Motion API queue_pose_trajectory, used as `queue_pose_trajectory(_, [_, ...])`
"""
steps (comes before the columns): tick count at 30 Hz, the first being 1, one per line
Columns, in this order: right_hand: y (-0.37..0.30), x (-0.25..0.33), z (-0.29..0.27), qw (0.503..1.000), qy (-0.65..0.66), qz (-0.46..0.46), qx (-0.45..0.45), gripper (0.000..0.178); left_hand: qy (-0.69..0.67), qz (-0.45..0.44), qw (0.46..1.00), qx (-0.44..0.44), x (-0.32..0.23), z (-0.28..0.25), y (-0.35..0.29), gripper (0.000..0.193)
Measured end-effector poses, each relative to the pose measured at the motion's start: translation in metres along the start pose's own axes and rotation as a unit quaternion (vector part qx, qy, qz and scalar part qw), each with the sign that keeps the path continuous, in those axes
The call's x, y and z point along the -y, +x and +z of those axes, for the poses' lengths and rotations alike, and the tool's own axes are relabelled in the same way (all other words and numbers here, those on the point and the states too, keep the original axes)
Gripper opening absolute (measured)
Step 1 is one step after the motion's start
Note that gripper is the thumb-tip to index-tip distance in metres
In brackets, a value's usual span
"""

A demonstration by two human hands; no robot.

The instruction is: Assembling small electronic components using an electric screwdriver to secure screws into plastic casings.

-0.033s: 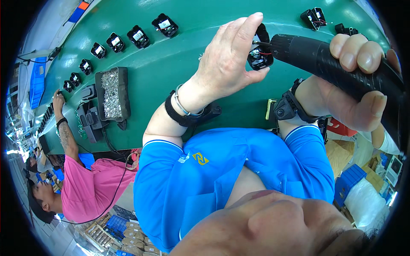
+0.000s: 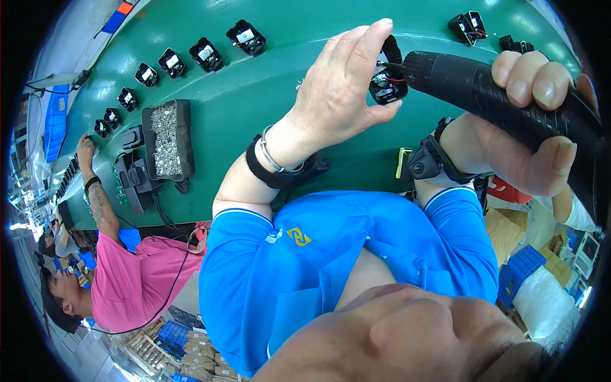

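Note:
My left hand (image 2: 340, 79) curls around a small open black plastic housing (image 2: 387, 92), steadying it over the green table. Inside the housing, a red wire and a bit of circuit board show; the fingers hide part of it. My right hand (image 2: 534, 108) grips a thick black electric screwdriver (image 2: 468, 79), held nearly level. Its thin metal bit points left and reaches into the housing beside my left fingers. Whether the bit sits on a screw is too small to make out.
A dark tray (image 2: 168, 140) full of small metal screws lies left on the green table (image 2: 248, 114). Several open black housings (image 2: 205, 55) curve along the far left; two more (image 2: 468, 28) stand far right. A black device (image 2: 135, 178) and a co-worker's hand (image 2: 86, 153) are at left.
The co-worker's hand and forearm at the left have shifted very slightly. My hands, the housing and the electric screwdriver look the same.

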State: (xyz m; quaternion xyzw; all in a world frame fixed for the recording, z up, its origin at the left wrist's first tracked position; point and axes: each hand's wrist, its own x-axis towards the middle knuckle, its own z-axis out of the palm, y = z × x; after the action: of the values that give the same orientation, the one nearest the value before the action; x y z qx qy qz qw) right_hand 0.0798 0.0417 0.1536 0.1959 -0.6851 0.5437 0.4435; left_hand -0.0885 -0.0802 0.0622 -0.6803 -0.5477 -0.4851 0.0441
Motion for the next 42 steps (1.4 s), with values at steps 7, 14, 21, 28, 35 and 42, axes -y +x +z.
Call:
queue_pose_trajectory(7, [0.0,-0.001,0.0,0.999,-0.005,0.016,0.029,0.051,0.021,0.0,1.0,0.004,-0.002,-0.003,0.001,0.097])
queue_pose_trajectory(14, [0.006,-0.014,0.013,0.998,0.023,0.008,0.059,0.047,0.011,0.009,1.0,-0.003,0.004,-0.005,0.0,0.103])
queue_pose_trajectory(21, [0.006,-0.014,0.01,0.996,0.03,0.027,0.081,0.05,0.003,0.022,1.0,0.012,0.003,-0.01,0.0,0.102])
queue_pose_trajectory(28, [0.014,-0.006,0.008,0.991,-0.015,0.05,0.122,0.054,0.001,0.005,0.999,0.044,0.002,-0.013,-0.001,0.092])
queue_pose_trajectory(35, [-0.013,0.0,0.005,0.97,0.152,-0.076,-0.172,0.043,0.21,-0.011,0.977,0.027,0.055,-0.031,0.004,0.066])
queue_pose_trajectory(42, [-0.008,-0.015,0.001,0.943,0.182,-0.192,-0.2,0.049,0.232,-0.193,0.953,0.002,0.107,-0.035,-0.014,0.062])
